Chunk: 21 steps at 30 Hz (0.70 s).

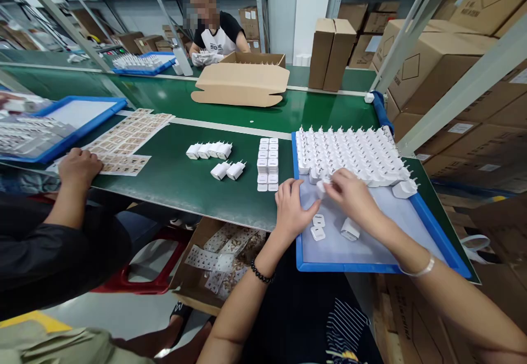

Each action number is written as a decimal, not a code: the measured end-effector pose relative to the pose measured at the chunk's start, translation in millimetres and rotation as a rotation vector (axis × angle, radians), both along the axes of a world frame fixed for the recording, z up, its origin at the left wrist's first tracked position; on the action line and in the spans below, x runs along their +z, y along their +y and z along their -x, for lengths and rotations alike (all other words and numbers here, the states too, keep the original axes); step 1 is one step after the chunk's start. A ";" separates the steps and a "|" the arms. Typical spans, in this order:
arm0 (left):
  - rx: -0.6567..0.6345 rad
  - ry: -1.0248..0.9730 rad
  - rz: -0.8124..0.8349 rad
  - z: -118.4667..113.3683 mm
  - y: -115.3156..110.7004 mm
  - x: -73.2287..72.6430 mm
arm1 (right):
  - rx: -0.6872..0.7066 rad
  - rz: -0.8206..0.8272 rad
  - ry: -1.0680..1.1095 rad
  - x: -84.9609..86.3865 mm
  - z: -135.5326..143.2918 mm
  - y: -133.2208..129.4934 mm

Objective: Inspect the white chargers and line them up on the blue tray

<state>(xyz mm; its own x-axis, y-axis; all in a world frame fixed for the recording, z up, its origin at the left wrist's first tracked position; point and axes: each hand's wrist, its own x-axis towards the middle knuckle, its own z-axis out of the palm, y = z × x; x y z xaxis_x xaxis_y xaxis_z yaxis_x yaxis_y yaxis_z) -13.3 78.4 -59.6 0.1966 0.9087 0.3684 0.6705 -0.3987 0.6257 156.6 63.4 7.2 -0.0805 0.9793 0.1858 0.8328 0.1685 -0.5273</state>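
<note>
Right hand (354,199): fingers pinching a small white piece (322,189), partly hidden by the fingertips; can't tell if plug or cap. Piece is over the tray, just in front of the plug rows. Left hand (291,210): fingers spread, thumb pointing toward the right hand, hand over the tray's left edge; whether it touches the edge, can't tell. Dark beaded bracelet (262,272) on left wrist, pale band (424,268) on right.

Below the hands, inside the blue-rimmed tray (349,267): two white caps (318,234) near each other, one loose white plug (349,229) lying under the right wrist. Far half of tray: packed rows of white plugs (346,158), pins up.

Left of tray, on the green bench (173,185): two columns of white caps (268,162) side by side; then two plugs (228,171) and a row of four plugs (209,150), lying down.

Further left, a neighbour's hand (80,167) on sticker sheets (129,136), beside another blue tray (117,105).

Across: open cardboard box (242,83), co-worker with gloved hands (208,58). Under bench: carton of used-looking sheets (222,254).
</note>
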 end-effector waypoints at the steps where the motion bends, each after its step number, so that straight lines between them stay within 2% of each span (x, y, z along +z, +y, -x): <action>1: 0.020 0.032 -0.005 1.0 3.6 1.2 | 0.026 0.011 0.011 -5.7 13.3 9.3; 3: 0.034 0.074 -0.002 4.5 14.4 2.8 | 0.051 0.023 0.030 -17.6 30.0 25.0; 6: 0.007 0.097 0.038 9.6 34.4 2.7 | 0.095 0.035 0.064 -29.7 32.2 35.9; 9: -0.002 0.096 0.048 9.7 47.5 1.9 | 0.170 0.050 0.105 -35.7 23.7 34.3; 14: 0.018 0.155 0.022 -1.1 53.7 7.3 | 0.240 0.090 0.164 -42.3 19.7 29.1; 17: 0.020 0.179 0.087 -8.1 62.0 11.6 | 0.277 0.142 0.212 -35.1 17.6 29.3; 21: -0.016 0.129 0.163 -7.6 64.2 13.6 | 0.298 0.169 0.299 -7.6 -1.8 23.4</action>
